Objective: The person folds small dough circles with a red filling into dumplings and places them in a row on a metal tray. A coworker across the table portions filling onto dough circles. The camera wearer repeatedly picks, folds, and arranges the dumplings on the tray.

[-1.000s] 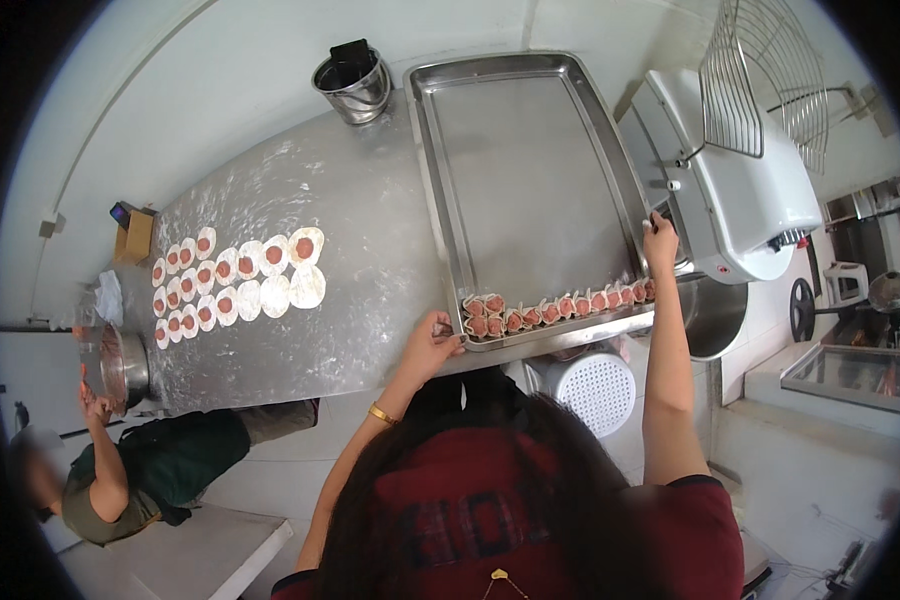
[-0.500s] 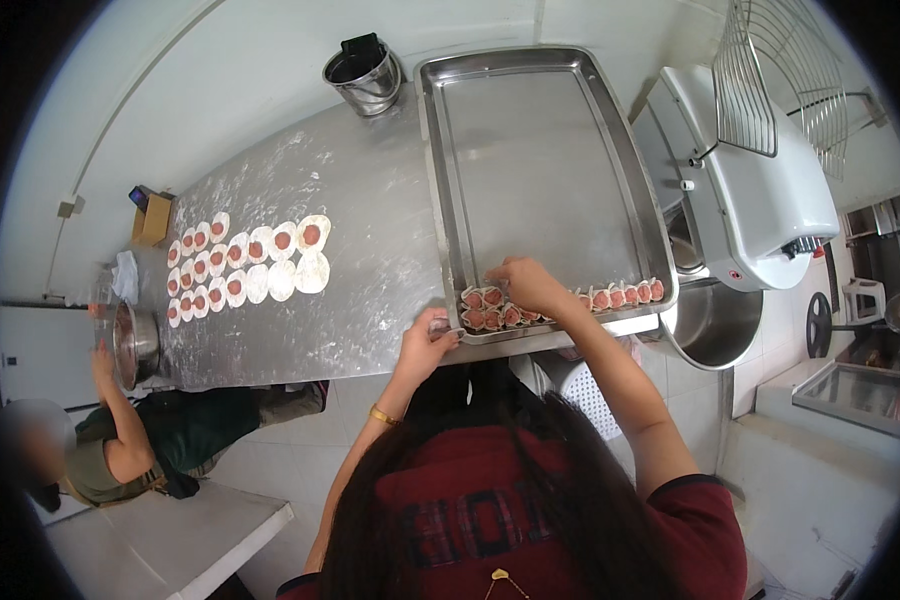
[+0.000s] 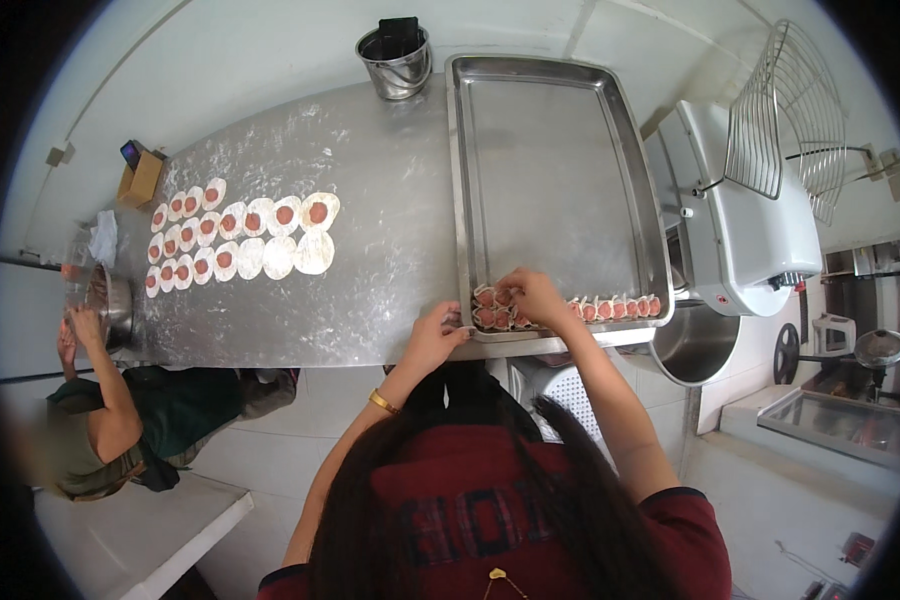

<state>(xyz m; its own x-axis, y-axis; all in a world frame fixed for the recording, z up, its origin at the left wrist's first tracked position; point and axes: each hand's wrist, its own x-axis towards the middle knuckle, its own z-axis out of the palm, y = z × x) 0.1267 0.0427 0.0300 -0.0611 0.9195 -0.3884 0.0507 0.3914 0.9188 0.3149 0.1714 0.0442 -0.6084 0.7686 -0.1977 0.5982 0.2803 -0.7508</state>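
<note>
My left hand (image 3: 436,336) is at the near left corner of a large metal tray (image 3: 457,150), its thumb and curled fingers around the rim. Over the tray's near left part, my right hand (image 3: 533,297) has its fingers pinched down on a small open-topped dumpling in the cluster there. Pleated dumplings (image 3: 605,312) with pink filling showing line the tray's near edge, several deep at the left. On the steel table (image 3: 390,200) to the left lie rows of round wrappers (image 3: 315,254), most with a dab of pink filling (image 3: 318,212); a few are bare.
A small metal bucket (image 3: 397,70) stands behind the table. A white mixer (image 3: 760,210) with a wire guard and a metal bowl (image 3: 705,342) is at the right. Far left, a co-worker's hands (image 3: 82,328) are by a metal bowl (image 3: 118,310), near a cardboard box (image 3: 140,180).
The whole view has shifted slightly. My right hand stays over the dumplings at the tray's left end, and my left at the corner. The co-worker's second hand has come into view by the bowl.
</note>
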